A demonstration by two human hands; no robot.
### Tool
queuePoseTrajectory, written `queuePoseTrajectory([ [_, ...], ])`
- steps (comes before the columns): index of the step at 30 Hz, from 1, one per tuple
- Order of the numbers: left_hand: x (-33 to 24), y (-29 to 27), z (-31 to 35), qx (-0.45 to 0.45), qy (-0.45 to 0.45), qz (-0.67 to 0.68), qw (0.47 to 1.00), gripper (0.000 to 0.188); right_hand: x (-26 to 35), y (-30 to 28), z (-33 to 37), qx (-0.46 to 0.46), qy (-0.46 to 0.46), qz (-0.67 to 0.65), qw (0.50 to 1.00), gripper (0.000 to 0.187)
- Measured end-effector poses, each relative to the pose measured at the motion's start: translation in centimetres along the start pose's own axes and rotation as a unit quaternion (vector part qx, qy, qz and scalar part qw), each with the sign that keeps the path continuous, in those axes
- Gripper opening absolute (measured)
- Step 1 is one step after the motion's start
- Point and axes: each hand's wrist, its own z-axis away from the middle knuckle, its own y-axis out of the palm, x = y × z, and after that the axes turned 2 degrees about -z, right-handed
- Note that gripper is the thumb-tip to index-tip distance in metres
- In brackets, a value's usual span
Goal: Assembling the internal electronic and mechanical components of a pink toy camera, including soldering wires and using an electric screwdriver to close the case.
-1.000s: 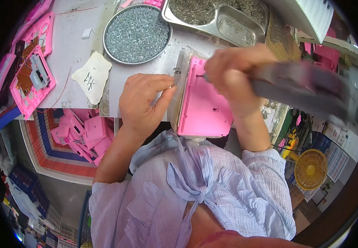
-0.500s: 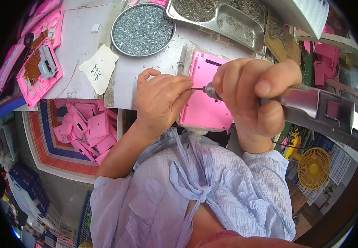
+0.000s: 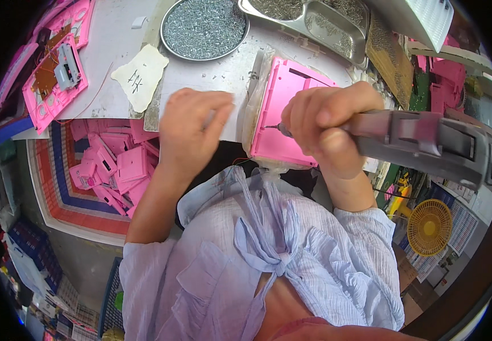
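Observation:
My right hand (image 3: 334, 122) is wrapped round a grey power screwdriver (image 3: 422, 139) lying nearly level. Its thin bit points left, with the tip over the left part of a flat pink plastic panel (image 3: 277, 105); contact cannot be made out. The panel sits on clear plastic film (image 3: 251, 116) at the table edge. To the left of the panel, my left hand (image 3: 192, 128) is raised in a closed, curled pinch, slightly blurred. Anything between its fingertips is too small to see.
A round metal tray of small screws (image 3: 205, 28) and a divided steel tray (image 3: 328, 28) stand at the back. A torn white paper (image 3: 138, 79) lies on the left. Pink parts fill a striped bin (image 3: 58, 193) below. A yellow fan (image 3: 429, 227) is at right.
My left hand has moved left, away from the screwdriver bit where its fingertips were. The bit tip has shifted slightly down, and the view has moved a little.

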Motion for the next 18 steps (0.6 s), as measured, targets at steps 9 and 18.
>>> queuePoseTrajectory([
  [9,0.2,-0.3,1.8,0.071,-0.012,0.018,0.997,0.018,-0.5,0.4,1.0,0.097,0.029,0.202,0.974,0.019],
  [18,-1.7,1.1,2.0,0.094,0.04,0.013,0.995,0.018,0.1,-0.2,-0.1,0.08,-0.06,0.001,0.995,0.023],
])
